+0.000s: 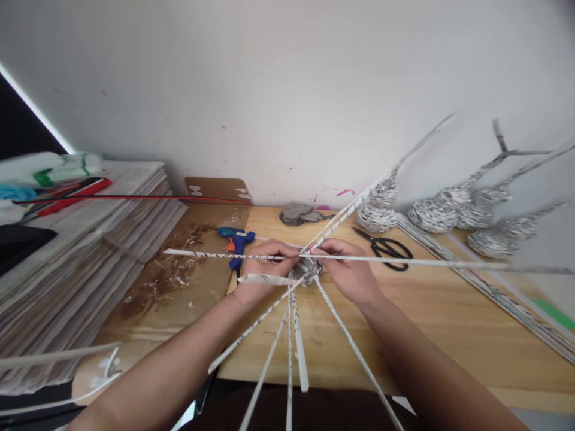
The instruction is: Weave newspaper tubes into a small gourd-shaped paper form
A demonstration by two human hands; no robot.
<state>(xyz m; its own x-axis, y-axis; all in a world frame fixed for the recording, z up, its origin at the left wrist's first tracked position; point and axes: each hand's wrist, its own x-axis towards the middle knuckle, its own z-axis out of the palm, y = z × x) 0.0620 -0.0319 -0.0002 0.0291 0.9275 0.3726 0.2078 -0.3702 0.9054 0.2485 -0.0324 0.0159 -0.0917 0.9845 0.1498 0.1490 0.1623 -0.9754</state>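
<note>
Rolled paper strips point(294, 341) are fanning out toward you from a small woven paper hub point(306, 270), with about five of them running down past the near edge of the wooden table point(440, 323). You are holding that hub just above the table, roughly at its middle. Both of your forearms are reaching forward from the bottom corners and converging on the hub. Your left hand point(263, 266) is lying palm down on the hub's left side, fingers curled and pinching a long strip point(211, 254) that is stretching out to the left. Your right hand point(348, 269) is closing on the hub's right side, thumb and fingers gripping the weave, while another strip is running off to the right over its knuckles. Two more strips are angling up and right from the hub toward the wall.

Left of the hub, one blue glue gun point(236, 240) is lying on brown cardboard point(179, 281). Right of the hub, one pair of black scissors point(386, 245) is lying flat. Beyond the scissors, about five coiled paper rolls point(431, 215) are sitting along the wall, though blur is making that count uncertain. Behind the hub, one grey cloth point(299, 212) is lying crumpled. Far left of the hub, one tall stack of newspapers point(90, 251) is resting.
</note>
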